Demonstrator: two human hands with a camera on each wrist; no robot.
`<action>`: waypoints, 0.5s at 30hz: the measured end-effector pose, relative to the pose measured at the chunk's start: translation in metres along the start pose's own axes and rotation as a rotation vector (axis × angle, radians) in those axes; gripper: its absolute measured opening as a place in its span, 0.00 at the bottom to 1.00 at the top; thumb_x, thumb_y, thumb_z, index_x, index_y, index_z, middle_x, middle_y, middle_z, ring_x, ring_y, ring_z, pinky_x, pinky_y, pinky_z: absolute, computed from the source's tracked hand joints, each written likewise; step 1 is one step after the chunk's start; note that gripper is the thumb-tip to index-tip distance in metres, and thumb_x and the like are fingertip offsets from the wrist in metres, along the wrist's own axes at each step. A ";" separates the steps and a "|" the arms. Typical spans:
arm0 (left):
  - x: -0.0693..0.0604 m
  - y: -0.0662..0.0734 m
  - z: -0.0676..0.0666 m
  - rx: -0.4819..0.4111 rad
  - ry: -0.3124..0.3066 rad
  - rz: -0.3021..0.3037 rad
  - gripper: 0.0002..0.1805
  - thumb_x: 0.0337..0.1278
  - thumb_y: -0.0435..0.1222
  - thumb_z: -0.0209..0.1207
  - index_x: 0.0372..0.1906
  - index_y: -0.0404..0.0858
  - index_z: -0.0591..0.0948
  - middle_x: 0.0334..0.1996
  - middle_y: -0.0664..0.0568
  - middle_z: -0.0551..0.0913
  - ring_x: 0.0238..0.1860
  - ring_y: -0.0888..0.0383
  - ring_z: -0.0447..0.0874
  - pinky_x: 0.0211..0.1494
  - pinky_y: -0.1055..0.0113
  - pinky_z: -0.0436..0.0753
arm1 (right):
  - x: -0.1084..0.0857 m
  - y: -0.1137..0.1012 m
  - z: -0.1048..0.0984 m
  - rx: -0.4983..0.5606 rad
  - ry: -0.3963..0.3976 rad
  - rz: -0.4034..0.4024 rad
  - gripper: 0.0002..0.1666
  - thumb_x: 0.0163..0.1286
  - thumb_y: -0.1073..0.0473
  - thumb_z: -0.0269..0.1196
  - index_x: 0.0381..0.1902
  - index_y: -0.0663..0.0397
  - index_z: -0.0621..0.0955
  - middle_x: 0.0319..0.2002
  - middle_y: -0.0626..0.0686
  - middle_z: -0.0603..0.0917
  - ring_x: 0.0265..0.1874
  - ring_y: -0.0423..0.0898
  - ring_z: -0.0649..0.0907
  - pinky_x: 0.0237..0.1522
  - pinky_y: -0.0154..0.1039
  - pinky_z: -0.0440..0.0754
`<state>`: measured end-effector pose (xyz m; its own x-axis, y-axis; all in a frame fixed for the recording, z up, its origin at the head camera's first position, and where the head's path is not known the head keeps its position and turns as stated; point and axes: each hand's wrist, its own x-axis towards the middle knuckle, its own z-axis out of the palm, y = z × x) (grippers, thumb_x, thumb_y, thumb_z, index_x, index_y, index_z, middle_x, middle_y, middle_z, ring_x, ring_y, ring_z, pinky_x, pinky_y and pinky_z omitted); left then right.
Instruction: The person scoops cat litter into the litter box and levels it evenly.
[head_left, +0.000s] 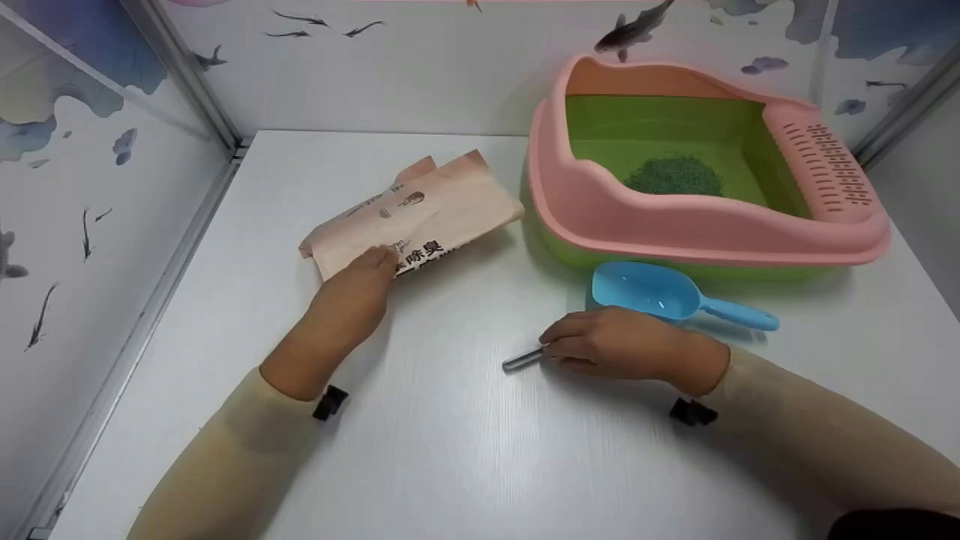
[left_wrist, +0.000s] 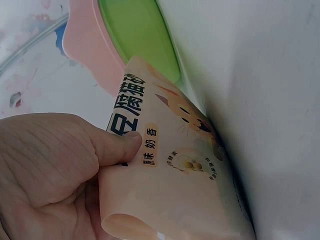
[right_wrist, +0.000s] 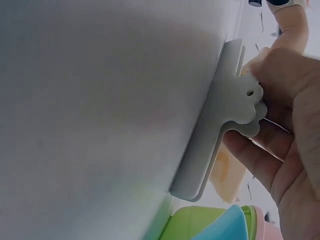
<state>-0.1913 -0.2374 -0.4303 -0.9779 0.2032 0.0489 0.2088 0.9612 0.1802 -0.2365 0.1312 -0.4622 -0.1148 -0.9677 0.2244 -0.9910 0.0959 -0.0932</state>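
Note:
My left hand (head_left: pixel 349 296) pinches the near edge of a peach-coloured cat litter bag (head_left: pixel 420 214). In the left wrist view the thumb presses on the printed face of the bag (left_wrist: pixel 185 185), beside a cartoon cat; its lower end is folded over. My right hand (head_left: pixel 615 343) holds a grey sealing clip (head_left: pixel 523 360) at the table surface. Seen from the right wrist, the clip (right_wrist: pixel 205 145) has a long straight bar and scalloped handles, with thumb and fingers around the handles. Whether its jaws are parted is hard to see.
A pink and green litter box (head_left: pixel 712 225) stands at the back right with dark green granules (head_left: pixel 675 176) inside. Between it and my right hand lies a blue scoop (head_left: pixel 649 289), its handle pointing right. Printed panels (head_left: pixel 420 75) border the white table.

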 end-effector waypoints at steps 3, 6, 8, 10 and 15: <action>0.000 0.000 0.000 -0.001 0.004 0.001 0.23 0.77 0.26 0.50 0.72 0.24 0.70 0.72 0.33 0.73 0.75 0.39 0.71 0.78 0.50 0.73 | 0.002 -0.002 -0.002 -0.044 -0.011 0.011 0.13 0.64 0.63 0.74 0.47 0.50 0.88 0.50 0.47 0.89 0.49 0.43 0.89 0.45 0.35 0.90; 0.000 -0.001 0.000 0.004 -0.002 -0.001 0.23 0.77 0.26 0.49 0.72 0.24 0.70 0.72 0.33 0.73 0.75 0.39 0.70 0.78 0.50 0.72 | 0.005 -0.004 -0.003 -0.057 -0.039 0.042 0.14 0.67 0.62 0.73 0.50 0.48 0.87 0.50 0.46 0.89 0.50 0.42 0.89 0.45 0.36 0.91; 0.000 -0.001 0.000 0.007 -0.011 -0.007 0.24 0.77 0.26 0.49 0.72 0.24 0.70 0.72 0.33 0.72 0.76 0.40 0.70 0.78 0.50 0.72 | 0.007 -0.005 -0.004 -0.062 -0.057 0.064 0.17 0.69 0.61 0.71 0.55 0.48 0.85 0.50 0.46 0.89 0.50 0.43 0.89 0.45 0.37 0.91; 0.000 -0.001 -0.001 0.010 -0.019 -0.011 0.24 0.77 0.26 0.49 0.73 0.25 0.69 0.73 0.34 0.72 0.76 0.40 0.69 0.78 0.50 0.72 | 0.010 -0.006 -0.005 -0.072 -0.070 0.080 0.21 0.71 0.60 0.70 0.60 0.49 0.83 0.51 0.47 0.89 0.49 0.44 0.89 0.45 0.38 0.91; 0.000 -0.001 -0.001 0.011 -0.014 -0.007 0.24 0.77 0.25 0.49 0.72 0.25 0.70 0.73 0.34 0.73 0.76 0.40 0.70 0.78 0.50 0.73 | 0.022 -0.007 -0.009 -0.101 -0.056 0.090 0.26 0.72 0.62 0.68 0.66 0.55 0.80 0.53 0.51 0.88 0.52 0.47 0.88 0.47 0.41 0.91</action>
<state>-0.1918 -0.2382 -0.4290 -0.9795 0.1986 0.0337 0.2014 0.9647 0.1698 -0.2330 0.1115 -0.4477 -0.2027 -0.9652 0.1651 -0.9790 0.2035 -0.0124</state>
